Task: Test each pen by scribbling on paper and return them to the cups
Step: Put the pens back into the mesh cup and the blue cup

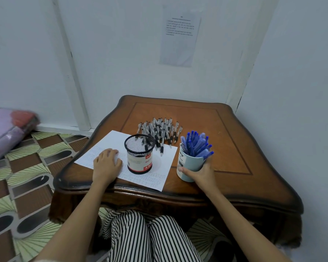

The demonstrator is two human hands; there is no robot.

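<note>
Two bare hands are on the wooden table (225, 140): the right hand (202, 172) is wrapped around the pale blue mug (189, 167), thumb across its front, while the left hand (107, 161) lies flat and holds nothing, palm down on the one sheet of paper (140, 178). That mug is packed with blue pens (197, 145) — too crowded to count — near the table's right front. One black mesh cup (139, 154) stands on the paper between the hands, and behind it a loose heap of grey-and-black pens (160, 130) lies on the tabletop, too overlapped to number.
</note>
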